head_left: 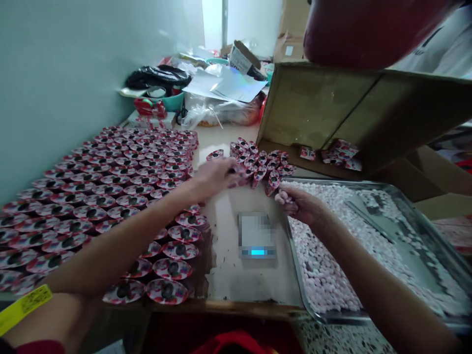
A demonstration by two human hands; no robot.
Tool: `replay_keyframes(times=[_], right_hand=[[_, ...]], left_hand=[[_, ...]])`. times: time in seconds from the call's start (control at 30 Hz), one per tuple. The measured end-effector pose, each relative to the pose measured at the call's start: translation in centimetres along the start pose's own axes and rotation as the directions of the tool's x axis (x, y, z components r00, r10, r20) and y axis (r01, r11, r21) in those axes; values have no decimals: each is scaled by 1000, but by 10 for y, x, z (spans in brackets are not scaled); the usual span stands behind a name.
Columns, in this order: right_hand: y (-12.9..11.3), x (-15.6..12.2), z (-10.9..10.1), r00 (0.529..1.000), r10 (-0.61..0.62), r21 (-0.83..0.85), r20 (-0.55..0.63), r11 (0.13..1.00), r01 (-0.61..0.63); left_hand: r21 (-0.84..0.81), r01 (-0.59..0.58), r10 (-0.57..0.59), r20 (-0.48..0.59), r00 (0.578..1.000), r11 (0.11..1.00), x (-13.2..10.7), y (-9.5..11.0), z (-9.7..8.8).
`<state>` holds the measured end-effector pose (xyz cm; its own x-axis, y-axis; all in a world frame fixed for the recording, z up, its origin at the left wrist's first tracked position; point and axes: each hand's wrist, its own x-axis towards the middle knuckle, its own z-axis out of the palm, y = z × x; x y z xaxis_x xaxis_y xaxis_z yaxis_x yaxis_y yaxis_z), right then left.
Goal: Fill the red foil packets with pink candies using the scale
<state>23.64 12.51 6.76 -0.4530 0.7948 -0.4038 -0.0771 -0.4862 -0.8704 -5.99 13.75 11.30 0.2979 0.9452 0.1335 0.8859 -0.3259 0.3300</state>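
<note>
My left hand [214, 178] reaches forward to a loose heap of small red-and-white packets [258, 162] on the table, its fingers curled on one at the heap's near edge. My right hand [298, 202] hovers at the left rim of a metal tray [295, 255], fingers pinched together around a few small pink-white candies. The tray is filled with many such candies [332, 265]. A small digital scale [257, 235] with a lit blue display sits on the table between my two arms.
Rows of filled red packets [110, 191] cover the left of the table up to the wall. An open cardboard box [332, 118] lies on its side behind the tray with a few packets inside. Bags, papers and bowls [206, 93] crowd the far end.
</note>
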Motion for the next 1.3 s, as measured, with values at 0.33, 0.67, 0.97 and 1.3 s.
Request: replay_keyframes(times=[0.33, 0.67, 0.97, 1.3], right_hand=[[-69, 164, 95, 816, -523, -960, 247, -14, 281], [-76, 237, 135, 911, -138, -823, 389, -497, 276], [-101, 88, 131, 863, -359, -854, 355, -500, 143], [25, -52, 89, 987, -120, -925, 109, -377, 56]], left_hand=[[136, 361, -343, -142, 929, 922, 124, -146, -40], [37, 278, -273, -108, 956, 960, 122, -175, -6], [37, 138, -140, 47, 989, 990, 95, -165, -4], [-46, -94, 104, 326, 940, 995, 49, -155, 11]])
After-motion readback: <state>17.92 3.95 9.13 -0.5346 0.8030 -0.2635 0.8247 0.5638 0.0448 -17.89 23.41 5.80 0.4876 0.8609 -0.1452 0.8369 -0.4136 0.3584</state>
